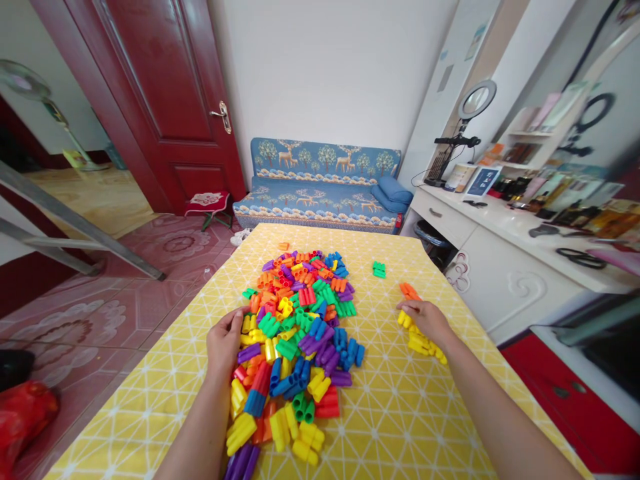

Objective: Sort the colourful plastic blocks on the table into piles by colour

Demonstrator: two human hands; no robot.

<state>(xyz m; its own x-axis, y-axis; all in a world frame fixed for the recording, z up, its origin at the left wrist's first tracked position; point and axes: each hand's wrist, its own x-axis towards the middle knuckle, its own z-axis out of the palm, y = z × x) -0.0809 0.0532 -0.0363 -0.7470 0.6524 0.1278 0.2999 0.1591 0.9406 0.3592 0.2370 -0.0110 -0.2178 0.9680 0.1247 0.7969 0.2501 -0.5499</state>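
Observation:
A large heap of colourful bullet-shaped plastic building blocks [300,313] covers the table's middle and left. At the heap's left edge, my left hand [225,337] has its fingers drawn together beside yellow blocks; what they hold, if anything, is hidden. Over on the right, my right hand [425,319] closes on a yellow building block [404,319] at the upper end of a row of yellow blocks [425,343]. Just beyond its fingers lies an orange block [409,291]. The fingers partly cover these pieces.
A green block [379,269] and a small orange block [284,246] lie apart from the heap. The yellow patterned tablecloth [380,413] covers the table. Beyond it stands a blue sofa [320,193]. A white dresser [480,233] is to the right, a metal ladder [75,240] to the left.

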